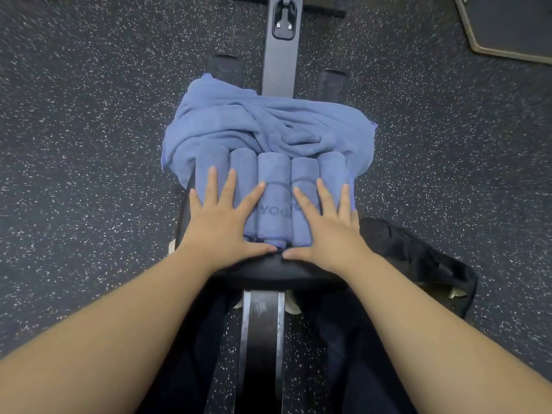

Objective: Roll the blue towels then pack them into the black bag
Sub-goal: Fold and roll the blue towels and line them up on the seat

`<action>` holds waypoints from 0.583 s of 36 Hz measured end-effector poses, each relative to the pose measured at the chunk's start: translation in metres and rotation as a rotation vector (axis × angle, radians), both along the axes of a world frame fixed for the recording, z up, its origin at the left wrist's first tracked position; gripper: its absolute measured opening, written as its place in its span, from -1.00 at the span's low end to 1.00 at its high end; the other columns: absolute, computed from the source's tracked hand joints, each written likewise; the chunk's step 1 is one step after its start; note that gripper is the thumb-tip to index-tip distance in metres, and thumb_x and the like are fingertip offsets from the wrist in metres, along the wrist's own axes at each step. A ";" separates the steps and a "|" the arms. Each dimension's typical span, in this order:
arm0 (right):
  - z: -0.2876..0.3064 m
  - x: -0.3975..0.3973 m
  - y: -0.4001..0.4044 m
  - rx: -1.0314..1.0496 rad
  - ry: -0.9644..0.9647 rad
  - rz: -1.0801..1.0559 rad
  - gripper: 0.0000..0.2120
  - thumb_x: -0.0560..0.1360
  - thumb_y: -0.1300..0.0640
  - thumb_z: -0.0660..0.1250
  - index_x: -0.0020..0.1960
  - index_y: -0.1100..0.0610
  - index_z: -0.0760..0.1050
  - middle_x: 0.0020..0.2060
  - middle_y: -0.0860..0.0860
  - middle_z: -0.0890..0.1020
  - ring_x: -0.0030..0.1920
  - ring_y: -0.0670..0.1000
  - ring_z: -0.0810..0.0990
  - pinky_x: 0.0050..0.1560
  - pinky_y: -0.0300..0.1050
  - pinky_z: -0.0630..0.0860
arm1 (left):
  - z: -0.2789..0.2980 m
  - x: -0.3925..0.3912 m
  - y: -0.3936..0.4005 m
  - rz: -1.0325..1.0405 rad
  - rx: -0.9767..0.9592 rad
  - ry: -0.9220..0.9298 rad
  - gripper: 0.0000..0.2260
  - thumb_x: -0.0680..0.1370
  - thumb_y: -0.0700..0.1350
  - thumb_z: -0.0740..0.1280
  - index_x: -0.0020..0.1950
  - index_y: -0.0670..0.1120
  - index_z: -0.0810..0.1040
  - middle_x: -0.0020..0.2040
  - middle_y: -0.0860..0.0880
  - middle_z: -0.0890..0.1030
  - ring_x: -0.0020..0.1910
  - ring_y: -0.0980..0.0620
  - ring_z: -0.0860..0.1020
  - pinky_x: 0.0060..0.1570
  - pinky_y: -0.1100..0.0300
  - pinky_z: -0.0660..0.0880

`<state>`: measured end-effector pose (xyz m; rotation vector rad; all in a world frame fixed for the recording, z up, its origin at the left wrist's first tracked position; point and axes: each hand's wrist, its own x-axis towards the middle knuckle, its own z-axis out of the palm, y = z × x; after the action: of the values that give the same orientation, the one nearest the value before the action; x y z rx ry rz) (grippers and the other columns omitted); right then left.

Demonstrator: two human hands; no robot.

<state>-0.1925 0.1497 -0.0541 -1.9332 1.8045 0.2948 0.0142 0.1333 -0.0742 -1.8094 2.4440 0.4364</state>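
Pressing down with straight, spread fingers, the left hand [222, 218] and the right hand [324, 224] both lie flat on a row of rolled blue towels [273, 186], gripping nothing. The thumbs nearly meet at the near ends of the rolls, on the edge of the padded black desk [277, 270] that carries them.

Five rolls lie side by side, touching, directly under and just ahead of the hands. Each roll's long axis runs straight away from the person, so the row spreads from one hand across to the other. The left hand covers the two leftmost rolls, the right hand the two rightmost, and the middle roll shows between them.

Beyond the fingertips, a heap of unrolled blue towels [268, 121] lies bunched against the far ends of the rolls.

The black bag [418, 258] lies slumped on the speckled floor [89, 144] just outside the right wrist, so the right hand is nearer to it. Judging by this, packing would mean carrying rolls sideways to the right and down. Whether the bag's mouth is open cannot be told.
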 end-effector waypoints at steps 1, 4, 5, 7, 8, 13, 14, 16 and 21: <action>-0.001 0.001 -0.001 -0.024 -0.009 -0.020 0.06 0.27 -0.45 0.33 0.48 -0.30 -0.33 0.50 -0.08 -0.37 0.45 0.24 -0.46 0.44 0.35 -0.08 | 0.000 -0.002 0.000 0.010 -0.009 -0.002 -0.03 0.16 0.60 -0.11 0.52 0.28 -0.19 0.58 -0.13 -0.16 0.50 -0.24 -0.32 0.38 -0.38 -0.09; -0.004 0.004 -0.002 -0.084 -0.026 -0.065 -0.04 0.31 -0.47 0.24 0.49 -0.30 -0.26 0.52 -0.10 -0.30 0.47 0.23 -0.40 0.46 0.31 -0.02 | -0.002 -0.004 0.000 0.027 -0.031 -0.007 -0.15 0.23 0.53 -0.11 0.49 0.35 -0.22 0.58 -0.13 -0.13 0.51 -0.26 -0.29 0.39 -0.37 -0.06; -0.005 0.005 -0.003 -0.100 -0.029 -0.078 -0.07 0.32 -0.47 0.22 0.50 -0.30 -0.23 0.53 -0.10 -0.28 0.48 0.23 -0.38 0.46 0.30 -0.01 | -0.003 -0.004 0.000 0.029 -0.045 -0.001 -0.19 0.25 0.51 -0.11 0.47 0.36 -0.23 0.58 -0.14 -0.11 0.51 -0.27 -0.27 0.38 -0.37 -0.04; -0.008 0.007 -0.002 -0.130 -0.025 -0.100 -0.10 0.29 -0.52 0.11 0.50 -0.30 -0.19 0.54 -0.09 -0.22 0.49 0.23 -0.34 0.46 0.28 0.01 | -0.005 -0.004 0.000 0.032 -0.073 -0.002 -0.27 0.29 0.48 -0.14 0.44 0.37 -0.22 0.58 -0.16 -0.05 0.51 -0.30 -0.21 0.36 -0.38 0.02; -0.010 0.008 -0.002 -0.154 -0.014 -0.102 -0.09 0.25 -0.56 0.02 0.50 -0.30 -0.18 0.55 -0.08 -0.20 0.49 0.24 -0.31 0.47 0.28 0.02 | -0.006 -0.004 0.000 0.029 -0.088 -0.009 -0.29 0.31 0.47 -0.15 0.44 0.37 -0.21 0.58 -0.17 -0.02 0.51 -0.31 -0.19 0.35 -0.38 0.05; -0.015 0.006 -0.004 -0.147 0.028 -0.068 -0.08 0.26 -0.55 0.02 0.50 -0.28 -0.23 0.55 -0.06 -0.21 0.49 0.26 -0.30 0.47 0.28 0.01 | -0.009 -0.003 -0.003 -0.012 -0.115 0.009 -0.26 0.35 0.51 -0.09 0.50 0.31 -0.01 0.51 -0.26 0.20 0.48 -0.41 0.04 0.20 -0.45 0.23; -0.014 0.006 -0.004 -0.140 0.033 -0.058 -0.09 0.30 -0.52 0.10 0.50 -0.28 -0.24 0.54 -0.06 -0.23 0.49 0.27 -0.31 0.47 0.28 0.01 | -0.009 -0.002 -0.004 -0.025 -0.125 0.012 -0.26 0.35 0.51 -0.07 0.50 0.29 0.05 0.48 -0.28 0.26 0.46 -0.44 0.10 0.15 -0.46 0.27; -0.012 0.006 -0.004 -0.138 0.034 -0.044 -0.08 0.34 -0.47 0.19 0.50 -0.28 -0.24 0.54 -0.06 -0.24 0.49 0.27 -0.32 0.47 0.27 0.00 | -0.009 -0.002 -0.006 -0.037 -0.129 -0.006 -0.26 0.34 0.52 -0.08 0.48 0.28 0.08 0.46 -0.29 0.30 0.44 -0.45 0.15 0.11 -0.47 0.30; -0.006 0.002 -0.006 -0.104 -0.007 -0.056 -0.07 0.34 -0.44 0.26 0.50 -0.29 -0.22 0.53 -0.12 -0.25 0.48 0.24 -0.35 0.46 0.27 0.06 | -0.010 -0.001 -0.010 -0.023 -0.106 -0.004 -0.25 0.33 0.56 -0.23 0.48 0.31 0.01 0.48 -0.25 0.27 0.45 -0.44 0.12 0.14 -0.47 0.28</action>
<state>-0.1900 0.1432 -0.0603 -1.9467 1.9005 0.1787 0.0129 0.1237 -0.0846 -1.8170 2.5280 0.3066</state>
